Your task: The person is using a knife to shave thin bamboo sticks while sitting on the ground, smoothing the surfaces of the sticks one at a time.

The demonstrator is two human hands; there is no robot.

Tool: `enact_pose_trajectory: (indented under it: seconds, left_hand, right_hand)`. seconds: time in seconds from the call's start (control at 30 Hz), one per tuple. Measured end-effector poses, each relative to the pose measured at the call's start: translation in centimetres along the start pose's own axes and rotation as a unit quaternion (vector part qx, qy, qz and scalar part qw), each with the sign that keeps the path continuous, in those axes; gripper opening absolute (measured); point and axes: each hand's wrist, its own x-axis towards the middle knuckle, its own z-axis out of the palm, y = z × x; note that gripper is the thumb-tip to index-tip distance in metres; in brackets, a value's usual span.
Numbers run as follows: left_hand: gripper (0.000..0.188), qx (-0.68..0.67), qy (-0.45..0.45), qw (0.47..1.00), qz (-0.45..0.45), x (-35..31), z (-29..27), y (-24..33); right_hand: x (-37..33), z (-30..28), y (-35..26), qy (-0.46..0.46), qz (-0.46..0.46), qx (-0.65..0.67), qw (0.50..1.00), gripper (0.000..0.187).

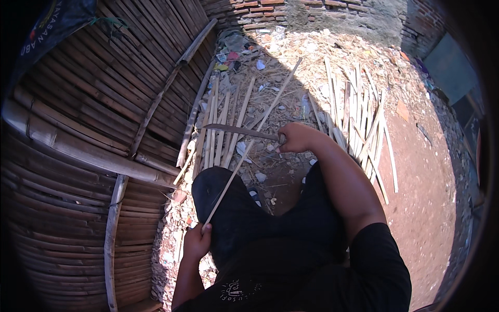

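Note:
My left hand (197, 242) is closed round the near end of a long, thin bamboo strip (228, 183). The strip slants up across my left thigh and away to the far right, its far end over the littered ground. In my right hand (297, 138), closed on its handle, is a machete (241, 130). Its long dark blade points left and crosses the strip about midway; whether it touches the strip I cannot tell. Several pale bamboo strips (222, 127) lie on the ground to the left of the blade, beyond my left knee.
A bamboo-slat wall (119, 88) rises close on my left, with a thick bamboo pole (83, 148) along it. To the right lies a loose pile of bamboo strips (364, 109). Shavings and litter cover the ground ahead, up to a brick wall (265, 11). Bare earth (416, 208) stretches right.

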Motion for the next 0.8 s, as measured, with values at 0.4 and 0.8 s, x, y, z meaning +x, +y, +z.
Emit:
enact_pose_trajectory:
  seconds: [0.4, 0.8]
  left_hand:
    - [0.046, 0.05, 0.055, 0.997, 0.009, -0.7, 0.6, 0.3]
    - [0.051, -0.035, -0.046, 0.998, -0.021, 0.5, -0.7, -0.6]
  right_hand:
    - [-0.3, -0.7, -1.5, -0.036, -0.021, 0.003, 0.999, 0.062]
    - [-0.3, 2.5, -4.1, -0.071, -0.11, -0.037, 0.991, 0.049]
